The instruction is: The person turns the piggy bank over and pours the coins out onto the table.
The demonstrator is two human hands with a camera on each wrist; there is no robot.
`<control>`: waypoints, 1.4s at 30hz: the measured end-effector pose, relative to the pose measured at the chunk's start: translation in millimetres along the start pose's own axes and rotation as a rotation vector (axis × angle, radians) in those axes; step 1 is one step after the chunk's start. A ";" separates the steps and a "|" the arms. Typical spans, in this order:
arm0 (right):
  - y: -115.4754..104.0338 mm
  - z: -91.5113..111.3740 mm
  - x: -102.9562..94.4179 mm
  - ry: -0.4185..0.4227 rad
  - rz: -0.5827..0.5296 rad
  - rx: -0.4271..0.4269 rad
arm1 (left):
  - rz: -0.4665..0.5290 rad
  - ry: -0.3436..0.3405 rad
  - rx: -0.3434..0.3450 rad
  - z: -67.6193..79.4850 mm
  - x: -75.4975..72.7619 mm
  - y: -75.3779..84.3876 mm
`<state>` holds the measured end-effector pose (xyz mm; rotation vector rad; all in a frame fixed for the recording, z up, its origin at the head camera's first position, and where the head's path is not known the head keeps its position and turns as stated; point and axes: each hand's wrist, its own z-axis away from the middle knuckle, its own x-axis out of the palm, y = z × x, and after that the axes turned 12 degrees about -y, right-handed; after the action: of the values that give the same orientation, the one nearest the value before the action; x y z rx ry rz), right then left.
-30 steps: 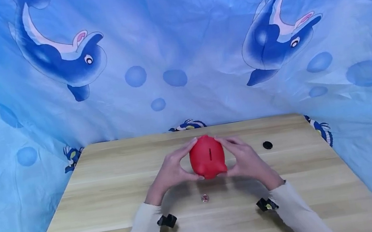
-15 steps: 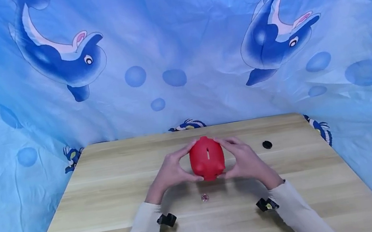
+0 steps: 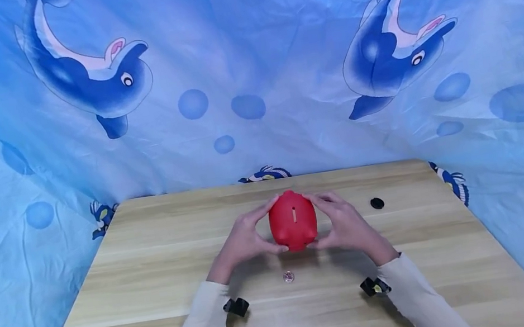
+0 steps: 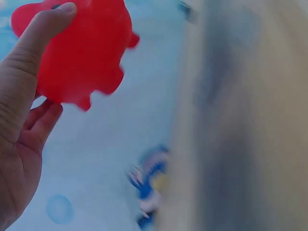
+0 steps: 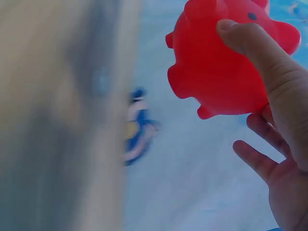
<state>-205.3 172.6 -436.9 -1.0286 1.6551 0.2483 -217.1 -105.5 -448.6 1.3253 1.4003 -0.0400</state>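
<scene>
A red piggy bank [image 3: 293,224] is held between both hands, off the tabletop, its slot facing up and showing a pale strip inside. My left hand [image 3: 247,236] holds its left side, the thumb on the near face and the fingers reaching round the far end. From the other side, my right hand [image 3: 344,224] holds it the same way. Both wrist views show the bank's stubby feet hanging free, with the left thumb [image 4: 45,29] and right thumb [image 5: 250,36] pressed on the red surface. A small coin-like disc [image 3: 288,277] lies below the bank on the table.
The wood-grain table [image 3: 124,297] carries a small black round piece [image 3: 377,203] at the back right. Blue sheeting with printed dolphins [image 3: 232,32] hangs behind the table and on both sides. Dark wrist cameras [image 3: 236,307] sit over the sleeves.
Between the hands, the piggy bank has turned and levelled slightly; its slot went from dark to showing a pale strip. The hands hardly moved, and the head view shifted a little.
</scene>
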 end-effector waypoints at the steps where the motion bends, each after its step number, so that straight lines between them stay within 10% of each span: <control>1: -1.3 0.0 -1.5 0.010 -0.005 -0.002 | 0.012 0.009 0.011 -0.2 -0.6 0.3; 15: -10.4 2.2 -5.5 -0.006 -0.156 0.077 | 0.086 0.004 -0.064 2.7 -11.4 14.5; 21: -4.1 2.5 4.2 -0.125 -0.175 0.188 | 0.233 -0.090 -0.205 2.2 -8.3 17.4; 42: 0.2 3.1 -0.7 -0.096 -0.233 0.176 | 0.258 -0.050 -0.248 -2.1 -4.0 16.1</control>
<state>-203.3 174.9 -437.5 -1.0477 1.4297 -0.0025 -208.5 -100.9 -435.1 1.2767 1.1421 0.2637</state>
